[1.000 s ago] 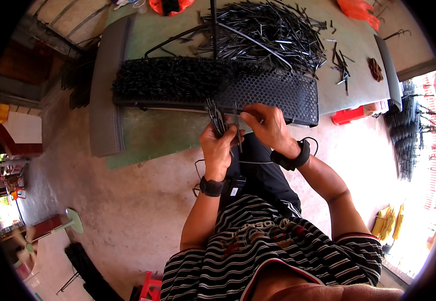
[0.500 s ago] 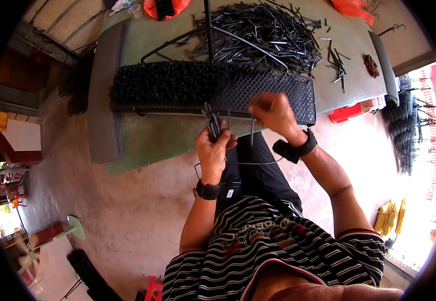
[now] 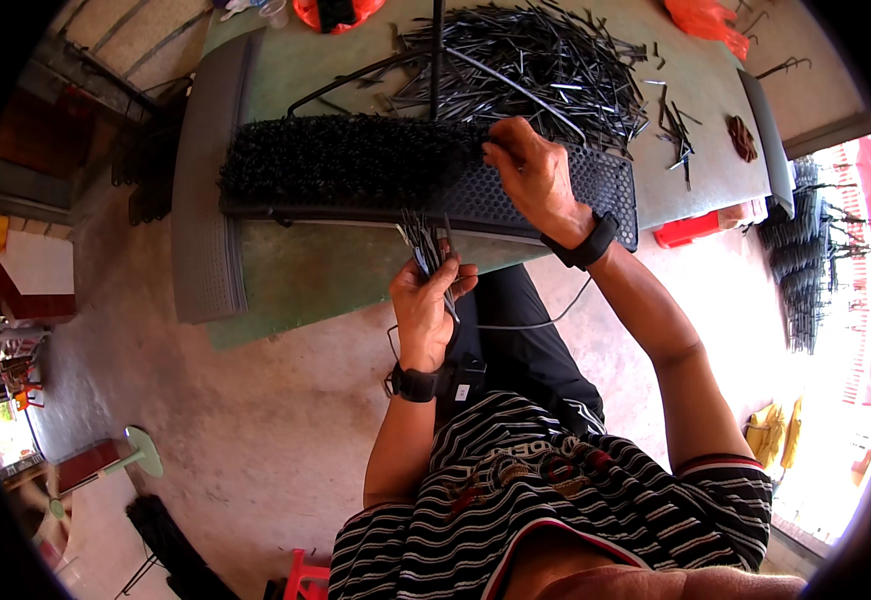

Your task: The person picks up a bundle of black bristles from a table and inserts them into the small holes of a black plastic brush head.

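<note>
A black perforated panel (image 3: 600,185) lies along the table's near edge, its left part covered by dense black bristles (image 3: 330,165). Just in front of it, my left hand (image 3: 421,310) is closed around a bundle of thin dark strips (image 3: 421,240), their ends fanning upward. My right hand (image 3: 537,178) is over the panel where bristles meet bare holes. Its thumb and fingertips are pinched together at the far side; what they hold, if anything, is too small to make out. Behind the panel spreads a large pile of loose black strips (image 3: 540,70).
A black metal frame (image 3: 437,75) rises behind the panel. Grey perforated sheets (image 3: 217,200) are stacked at the table's left. Some stray strips (image 3: 673,130) and a brown bundle (image 3: 741,138) lie to the right. A thin cable (image 3: 535,325) hangs between my wrists.
My right hand has moved up from the panel's near edge to the far side of the bristle border. The strip that hung by it no longer shows. My left hand stays nearly still.
</note>
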The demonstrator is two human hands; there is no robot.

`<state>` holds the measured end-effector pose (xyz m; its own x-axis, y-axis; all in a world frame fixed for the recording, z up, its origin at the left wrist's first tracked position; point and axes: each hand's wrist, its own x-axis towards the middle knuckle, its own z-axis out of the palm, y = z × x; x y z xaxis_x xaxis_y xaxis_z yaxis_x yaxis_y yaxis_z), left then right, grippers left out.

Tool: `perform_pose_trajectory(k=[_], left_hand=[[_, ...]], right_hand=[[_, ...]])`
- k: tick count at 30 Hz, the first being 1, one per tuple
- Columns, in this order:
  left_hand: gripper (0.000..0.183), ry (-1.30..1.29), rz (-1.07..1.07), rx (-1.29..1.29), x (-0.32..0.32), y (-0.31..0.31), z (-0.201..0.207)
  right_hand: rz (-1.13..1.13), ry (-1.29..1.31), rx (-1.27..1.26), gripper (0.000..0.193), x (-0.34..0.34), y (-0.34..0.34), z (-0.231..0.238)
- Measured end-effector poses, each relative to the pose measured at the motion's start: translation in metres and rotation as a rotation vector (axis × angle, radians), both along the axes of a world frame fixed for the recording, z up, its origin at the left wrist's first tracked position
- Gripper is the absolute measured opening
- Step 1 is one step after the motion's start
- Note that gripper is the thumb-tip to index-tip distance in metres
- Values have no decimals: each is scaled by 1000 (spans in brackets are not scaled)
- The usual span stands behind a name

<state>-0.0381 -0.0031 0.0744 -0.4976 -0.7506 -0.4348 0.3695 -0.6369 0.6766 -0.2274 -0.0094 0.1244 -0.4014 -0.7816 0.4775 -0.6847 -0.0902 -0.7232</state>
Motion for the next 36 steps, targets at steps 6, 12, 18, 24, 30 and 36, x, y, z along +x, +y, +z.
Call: perform_pose_trajectory(k=[6, 12, 18, 24, 30, 36], left_hand=[[16, 31, 45, 63, 2, -2, 0], [16, 77, 74, 117, 1, -4, 4], [19, 191, 47, 101, -5, 0, -7], [15, 147, 27, 115, -12, 1, -5], [13, 202, -9, 124, -15, 3, -1], [14, 33, -16, 4, -8, 1, -1]], right_hand=[[49, 351, 161, 13, -5, -3, -7], [476, 750, -12, 24, 16, 33, 14], [716, 879, -81, 23, 27, 60, -5], [699, 868, -108, 27, 25, 57, -12], [564, 691, -95, 29, 21, 56, -15], [20, -239, -11, 17, 18, 33, 3]])
